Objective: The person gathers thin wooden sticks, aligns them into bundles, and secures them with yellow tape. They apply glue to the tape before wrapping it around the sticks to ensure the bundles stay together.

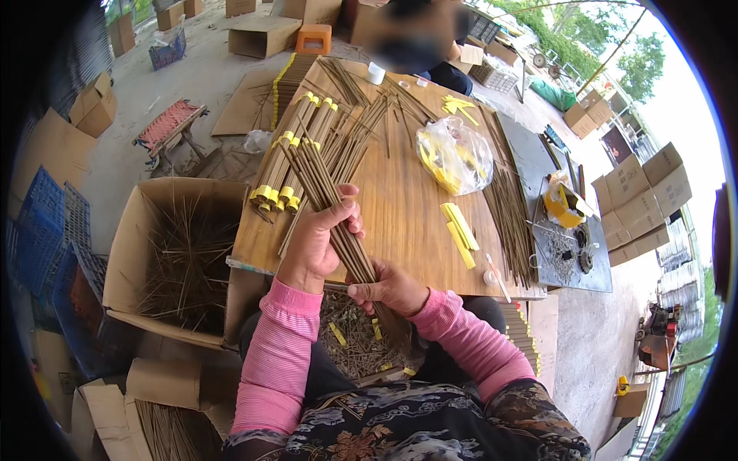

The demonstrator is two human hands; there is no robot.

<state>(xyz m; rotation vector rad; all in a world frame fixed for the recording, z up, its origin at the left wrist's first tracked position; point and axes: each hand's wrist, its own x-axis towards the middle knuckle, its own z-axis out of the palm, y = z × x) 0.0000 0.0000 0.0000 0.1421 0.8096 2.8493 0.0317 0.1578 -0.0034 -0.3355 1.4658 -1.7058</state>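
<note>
Both my hands grip a loose bundle of thin brown sticks (pixel 327 184) that look like incense sticks, slanting over the table's near edge. My left hand (pixel 321 234) wraps round its middle, thumb uppermost. Lower down, my right hand (pixel 390 290) closes round the bundle near its lower end, which fans out toward my lap. Just beyond my left hand lie finished bundles (pixel 286 165) with yellow paper bands at their ends. More loose sticks (pixel 357 134) are spread beside them. Yellow paper strips (pixel 460 234) rest on the wooden table (pixel 392 211) to the right.
A clear plastic bag (pixel 455 156) with yellow pieces sits on the table. Further right, a dark board (pixel 565 250) carries a yellow container (pixel 565 203). An open cardboard box (pixel 127 265) with sticks stands at left. Another person (pixel 446 75) sits across the table.
</note>
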